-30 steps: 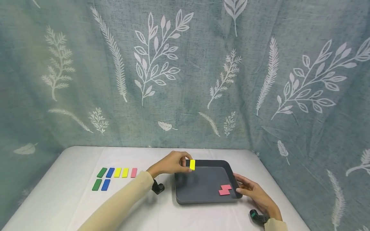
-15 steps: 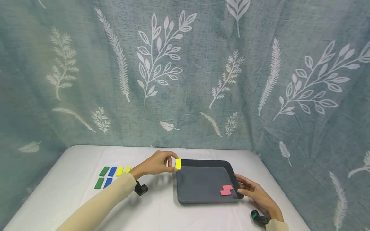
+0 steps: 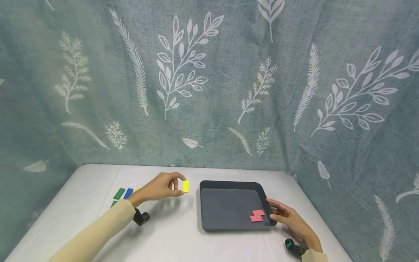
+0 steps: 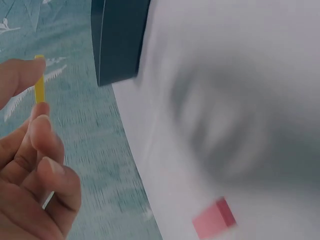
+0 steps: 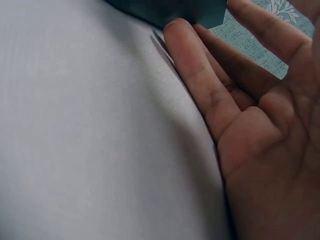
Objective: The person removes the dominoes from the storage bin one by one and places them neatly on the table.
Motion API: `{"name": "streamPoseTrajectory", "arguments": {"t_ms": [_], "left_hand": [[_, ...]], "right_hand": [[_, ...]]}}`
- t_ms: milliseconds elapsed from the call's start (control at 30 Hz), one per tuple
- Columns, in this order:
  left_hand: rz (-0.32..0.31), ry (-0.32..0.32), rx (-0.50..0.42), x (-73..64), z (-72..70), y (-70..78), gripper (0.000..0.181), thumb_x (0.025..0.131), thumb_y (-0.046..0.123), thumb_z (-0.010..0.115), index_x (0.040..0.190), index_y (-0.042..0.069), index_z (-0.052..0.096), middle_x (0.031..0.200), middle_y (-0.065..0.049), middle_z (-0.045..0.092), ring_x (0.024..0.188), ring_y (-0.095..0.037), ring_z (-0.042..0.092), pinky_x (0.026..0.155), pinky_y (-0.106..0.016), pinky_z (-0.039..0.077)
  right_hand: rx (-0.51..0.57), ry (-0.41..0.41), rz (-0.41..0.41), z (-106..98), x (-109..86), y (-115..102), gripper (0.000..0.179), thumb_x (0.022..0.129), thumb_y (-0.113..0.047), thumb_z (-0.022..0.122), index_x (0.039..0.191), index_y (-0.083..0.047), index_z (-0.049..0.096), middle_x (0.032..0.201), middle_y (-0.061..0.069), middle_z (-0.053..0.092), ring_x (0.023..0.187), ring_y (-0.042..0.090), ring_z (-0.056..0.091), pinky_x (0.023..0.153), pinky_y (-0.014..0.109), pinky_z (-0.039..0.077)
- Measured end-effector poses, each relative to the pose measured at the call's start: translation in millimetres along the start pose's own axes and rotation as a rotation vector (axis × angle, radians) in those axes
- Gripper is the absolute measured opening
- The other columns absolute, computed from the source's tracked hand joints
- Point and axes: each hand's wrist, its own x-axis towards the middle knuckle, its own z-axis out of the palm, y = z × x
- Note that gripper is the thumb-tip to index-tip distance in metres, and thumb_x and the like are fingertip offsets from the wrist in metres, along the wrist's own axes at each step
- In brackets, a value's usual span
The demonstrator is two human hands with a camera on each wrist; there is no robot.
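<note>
My left hand [image 3: 160, 187] pinches a small flat yellow block [image 3: 185, 186] by its ends between thumb and fingertips. It is raised over the white table, left of a dark grey tray [image 3: 229, 228]. In the left wrist view, the yellow block [image 4: 40, 85] appears as a thin strip, seen nearly edge-on. At the tray's right wall, my right hand [image 3: 289, 218] rests with thumb and fingertips against the rim. The right wrist view shows fairly straight fingers [image 5: 195, 60] along the tray's outer side. Two pink blocks [image 3: 256, 218] lie overlapping in the tray's front right corner.
Green [image 3: 119, 193] and blue blocks [image 3: 128, 193] lie at the table's left, partly behind my left forearm, with a sliver of yellow showing. One pink block [image 4: 215, 220] is on the table below my left hand. A patterned curtain [image 3: 209, 91] hangs behind the table.
My left hand has moved left with the yellow block, from above the tray's left part past its rim to over the table. My right hand stays at the tray.
</note>
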Motion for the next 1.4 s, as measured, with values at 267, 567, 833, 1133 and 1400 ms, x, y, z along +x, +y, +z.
{"name": "streamPoseTrajectory", "arguments": {"t_ms": [267,567,833,1133,1400], "left_hand": [[-0.059,0.014,-0.032,-28.0,-18.5,-14.5,0.045,0.092,0.028,0.081,0.130,0.012,0.064,0.087,0.003,0.061,0.059,-0.017,0.059,0.060,-0.030,0.052],[-0.054,0.058,0.027,-56.8,-31.8,-31.7,0.043,0.091,0.023,0.081,0.130,0.011,0.065,0.084,0.006,0.060,0.064,-0.014,0.054,0.061,-0.027,0.047],[-0.103,0.063,0.020,-80.2,-35.0,-44.3,0.044,0.092,0.024,0.080,0.130,0.011,0.065,0.084,0.006,0.060,0.064,-0.011,0.052,0.059,-0.027,0.046],[-0.145,0.081,0.017,-97.1,-34.4,-57.9,0.042,0.088,0.020,0.083,0.126,0.011,0.067,0.080,0.005,0.059,0.061,-0.009,0.049,0.059,-0.026,0.046],[-0.178,0.089,0.021,-114.8,-37.7,-68.2,0.047,0.088,0.028,0.084,0.127,0.009,0.066,0.070,0.006,0.051,0.056,-0.007,0.045,0.058,-0.026,0.044]], "right_hand": [[-0.012,-0.008,-0.011,0,0.3,-2,0.069,0.095,-0.021,0.076,0.156,-0.012,0.045,0.162,0.015,0.037,0.144,0.036,0.038,0.115,0.061,0.028],[-0.024,-0.006,-0.011,-3,0.9,-2,0.070,0.095,-0.023,0.076,0.157,-0.014,0.045,0.162,0.015,0.036,0.142,0.032,0.042,0.114,0.059,0.031],[-0.027,0.001,0.001,-2,0.3,0,0.070,0.094,-0.023,0.077,0.156,-0.014,0.046,0.161,0.014,0.038,0.137,0.027,0.046,0.114,0.059,0.030],[-0.042,0.004,0.009,-1,1.8,-1,0.071,0.094,-0.025,0.077,0.157,-0.015,0.045,0.162,0.013,0.037,0.139,0.026,0.045,0.113,0.052,0.034],[-0.022,0.024,0.030,1,3.5,0,0.071,0.092,-0.025,0.079,0.155,-0.016,0.048,0.161,0.011,0.039,0.136,0.025,0.050,0.111,0.051,0.037]]}}
